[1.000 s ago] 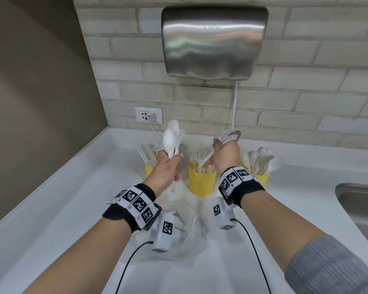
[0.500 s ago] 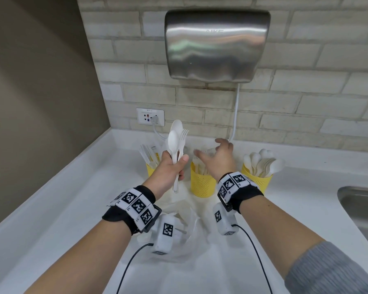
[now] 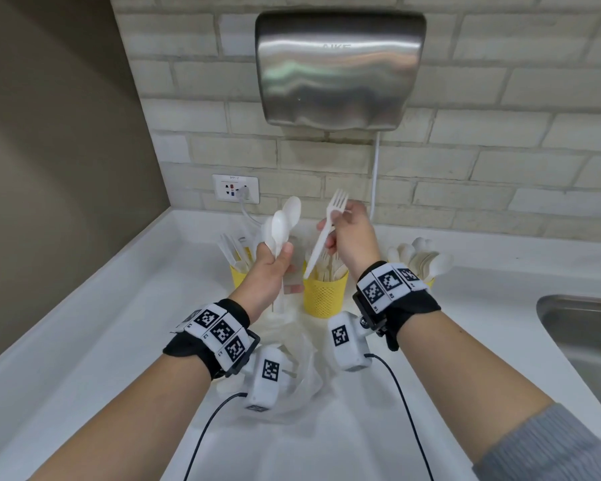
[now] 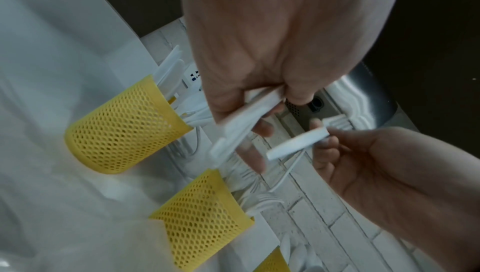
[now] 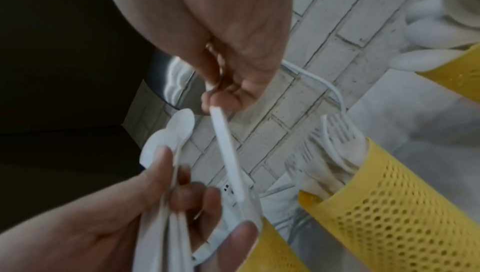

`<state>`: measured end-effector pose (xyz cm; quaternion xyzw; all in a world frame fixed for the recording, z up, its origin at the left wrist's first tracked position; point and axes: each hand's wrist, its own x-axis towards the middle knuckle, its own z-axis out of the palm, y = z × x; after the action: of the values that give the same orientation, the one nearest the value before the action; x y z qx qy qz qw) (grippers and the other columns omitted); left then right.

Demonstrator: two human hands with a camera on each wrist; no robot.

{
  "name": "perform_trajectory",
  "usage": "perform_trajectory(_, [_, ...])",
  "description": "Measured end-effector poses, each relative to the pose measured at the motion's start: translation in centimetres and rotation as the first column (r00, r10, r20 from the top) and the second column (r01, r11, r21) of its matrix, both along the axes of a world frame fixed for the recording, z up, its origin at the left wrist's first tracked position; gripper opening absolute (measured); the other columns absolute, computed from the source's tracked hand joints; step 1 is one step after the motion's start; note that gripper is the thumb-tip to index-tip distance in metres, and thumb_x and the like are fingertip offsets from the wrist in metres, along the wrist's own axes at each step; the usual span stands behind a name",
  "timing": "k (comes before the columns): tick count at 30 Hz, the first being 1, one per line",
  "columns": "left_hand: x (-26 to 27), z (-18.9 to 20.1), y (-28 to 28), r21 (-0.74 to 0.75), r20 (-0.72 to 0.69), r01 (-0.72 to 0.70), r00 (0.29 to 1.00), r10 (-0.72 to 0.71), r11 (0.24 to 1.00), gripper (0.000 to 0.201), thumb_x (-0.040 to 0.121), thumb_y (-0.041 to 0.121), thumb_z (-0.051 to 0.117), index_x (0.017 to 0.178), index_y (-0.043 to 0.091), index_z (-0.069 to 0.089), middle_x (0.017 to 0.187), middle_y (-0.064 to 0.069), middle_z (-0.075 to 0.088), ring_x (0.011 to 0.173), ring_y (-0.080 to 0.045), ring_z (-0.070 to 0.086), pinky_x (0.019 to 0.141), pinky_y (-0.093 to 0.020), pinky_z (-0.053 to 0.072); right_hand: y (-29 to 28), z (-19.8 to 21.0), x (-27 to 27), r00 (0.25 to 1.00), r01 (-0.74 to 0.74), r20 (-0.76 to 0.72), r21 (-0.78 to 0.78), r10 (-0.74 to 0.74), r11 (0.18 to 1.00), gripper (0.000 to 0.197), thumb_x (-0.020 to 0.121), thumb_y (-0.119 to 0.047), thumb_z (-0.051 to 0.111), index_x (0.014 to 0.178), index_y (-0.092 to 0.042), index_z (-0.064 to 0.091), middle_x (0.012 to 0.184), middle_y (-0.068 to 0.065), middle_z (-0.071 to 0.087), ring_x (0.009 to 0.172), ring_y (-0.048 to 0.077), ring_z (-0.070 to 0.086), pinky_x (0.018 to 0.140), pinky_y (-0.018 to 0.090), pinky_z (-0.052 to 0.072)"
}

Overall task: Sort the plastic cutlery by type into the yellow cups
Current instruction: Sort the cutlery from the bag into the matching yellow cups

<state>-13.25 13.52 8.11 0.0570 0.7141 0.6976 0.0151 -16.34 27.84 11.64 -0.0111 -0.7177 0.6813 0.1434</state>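
My left hand [image 3: 273, 269] grips a small bundle of white plastic spoons [image 3: 283, 222] upright by their handles, in front of the left yellow mesh cup [image 3: 237, 276] that holds knives. My right hand [image 3: 351, 234] pinches one white fork [image 3: 328, 225], tines up, its handle slanting down over the middle yellow cup [image 3: 325, 296] full of forks. The right yellow cup [image 3: 430, 282] holds spoons behind my right wrist. In the right wrist view the fork handle [image 5: 228, 153] runs down beside the spoons [image 5: 168, 139]. The left wrist view shows the handles [image 4: 244, 120] in my left hand.
A crumpled clear plastic bag [image 3: 292, 369] lies on the white counter [image 3: 101, 335] under my wrists. A steel sink [image 3: 583, 338] sits at the right edge. A hand dryer [image 3: 337, 67] hangs on the brick wall, with a socket [image 3: 236, 188] below left.
My right hand dropped the earlier forks into the middle cup, reached to the left bundle empty, and has pulled one fork out of it. The left hand now holds only spoons.
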Motion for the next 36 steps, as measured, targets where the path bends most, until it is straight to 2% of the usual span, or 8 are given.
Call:
perform_trajectory(6, [-0.7,-0.6,-0.8,-0.231,-0.099,-0.019,0.995,-0.004,0.973,0.028,0.1,0.037,0.042,0.114,0.014,0.035,0.087,0.001,0.043,0.078,-0.013,0.044,0.076,-0.03,0.042,1.3,-3.0,-1.4,0.985,0.169,-0.031,0.334,-0.168,0.927,0.021,0.099,-0.015,0.036,0.118,-0.013,0.044,0.089,0.007,0.066,0.066,0.029,0.063,0.062,0.037,0.053])
perform_trajectory(12, [-0.7,0.0,0.1,-0.207,-0.161,0.047,0.983,-0.082,0.977,0.021,0.1,0.026,0.046,0.117,0.02,0.036,0.086,0.005,0.042,0.076,-0.01,0.043,0.077,-0.031,0.041,2.3,-5.1,-0.4,0.983,0.165,-0.038,0.615,-0.18,0.771,0.036,0.087,-0.007,0.054,0.12,-0.019,0.058,0.125,0.004,0.05,0.097,0.021,0.06,0.074,0.024,0.041])
perform_trajectory(16, [-0.8,0.4,1.5,-0.274,-0.22,0.057,0.968,-0.12,0.96,0.02,0.1,0.023,0.045,0.115,0.019,0.032,0.089,0.008,0.045,0.079,-0.008,0.043,0.072,-0.022,0.042,2.5,-2.4,1.1,0.988,0.076,-0.142,0.136,-0.057,0.988,0.026,0.1,-0.021,0.042,0.118,-0.022,0.06,0.121,0.006,0.058,0.095,0.016,0.058,0.08,0.027,0.045])
perform_trajectory(19, [-0.9,0.5,3.3,-0.338,-0.24,0.054,0.96,-0.141,0.94,0.024,0.1,0.02,0.046,0.117,0.009,0.034,0.095,-0.001,0.048,0.081,-0.013,0.045,0.069,-0.023,0.041,2.7,-0.5,2.3,0.981,-0.166,-0.133,-0.194,0.142,0.967,0.032,0.104,-0.036,0.031,0.121,-0.024,0.056,0.121,0.008,0.065,0.104,0.022,0.064,0.091,0.035,0.052])
perform_trajectory(23, [-1.4,0.8,6.3,-0.362,-0.203,0.079,0.966,-0.161,0.929,0.038,0.094,0.028,0.05,0.124,0.009,0.038,0.116,-0.013,0.054,0.099,-0.025,0.055,0.09,-0.041,0.046,3.9,0.6,3.8,0.982,-0.128,-0.162,-0.198,0.097,0.972,0.022,0.103,-0.019,0.038,0.114,-0.014,0.056,0.116,0.012,0.065,0.102,0.023,0.062,0.094,0.038,0.05])
perform_trajectory(28, [-1.9,2.1,10.1,-0.342,-0.17,0.2,0.948,-0.27,0.918,0.01,0.094,0.026,0.048,0.104,0.025,0.05,0.077,0.003,0.048,0.069,-0.015,0.046,0.07,-0.036,0.041,7.4,-0.2,5.0,0.981,-0.051,-0.188,-0.044,0.042,0.998,0.024,0.099,-0.023,0.046,0.118,-0.024,0.061,0.126,0.003,0.064,0.118,0.016,0.058,0.106,0.036,0.043])
perform_trajectory(32, [-2.0,4.1,13.1,-0.409,-0.054,0.178,0.974,-0.219,0.895,0.049,0.098,0.039,0.044,0.139,0.012,0.036,0.128,-0.012,0.037,0.116,-0.025,0.046,0.102,-0.034,0.036,10.8,-1.0,6.3,0.997,0.063,-0.046,-0.032,-0.064,0.998,0.045,0.091,0.001,0.041,0.129,-0.018,0.056,0.127,0.002,0.062,0.088,0.009,0.056,0.069,0.013,0.046])
perform_trajectory(36, [-1.5,5.5,16.5,-0.334,0.001,0.257,0.962,-0.272,0.907,0.046,0.097,0.036,0.049,0.13,0.006,0.039,0.128,-0.014,0.03,0.106,-0.026,0.052,0.086,-0.032,0.047,12.0,-1.4,6.9,0.999,-0.038,0.037,0.192,0.031,0.981,0.034,0.086,-0.001,0.057,0.12,-0.009,0.057,0.106,0.011,0.064,0.061,0.012,0.049,0.055,0.022,0.044])
